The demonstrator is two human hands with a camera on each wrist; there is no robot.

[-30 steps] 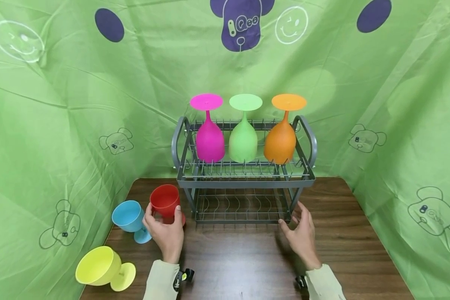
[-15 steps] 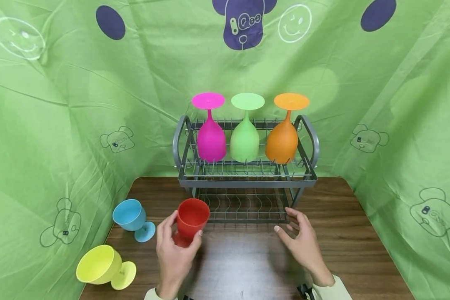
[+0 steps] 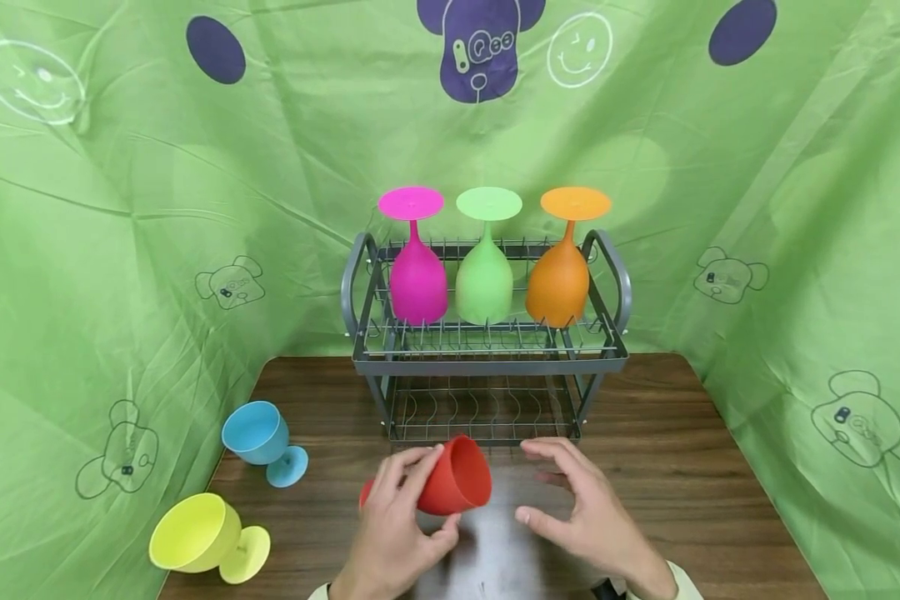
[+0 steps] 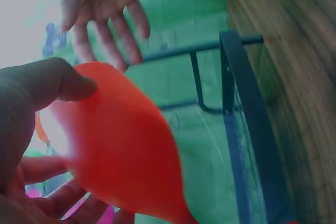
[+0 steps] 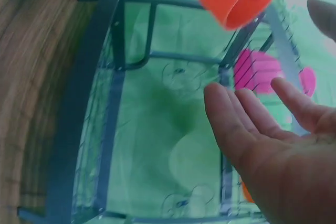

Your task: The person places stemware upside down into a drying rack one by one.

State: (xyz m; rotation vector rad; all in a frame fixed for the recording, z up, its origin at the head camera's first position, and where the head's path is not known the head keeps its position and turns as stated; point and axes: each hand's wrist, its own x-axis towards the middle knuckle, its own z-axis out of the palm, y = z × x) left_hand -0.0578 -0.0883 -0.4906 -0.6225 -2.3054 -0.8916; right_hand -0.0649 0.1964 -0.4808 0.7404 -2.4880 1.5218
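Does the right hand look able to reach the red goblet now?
Probably yes. The right hand holds nothing, and no object stands between its fingers and the tilted red goblet; the left hand, which grips it, lies on the other side.

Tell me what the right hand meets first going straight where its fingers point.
Most likely the red cup, in the left hand, its mouth turned toward the right hand. Depth is unclear; slightly off that line, it might meet the rack instead.
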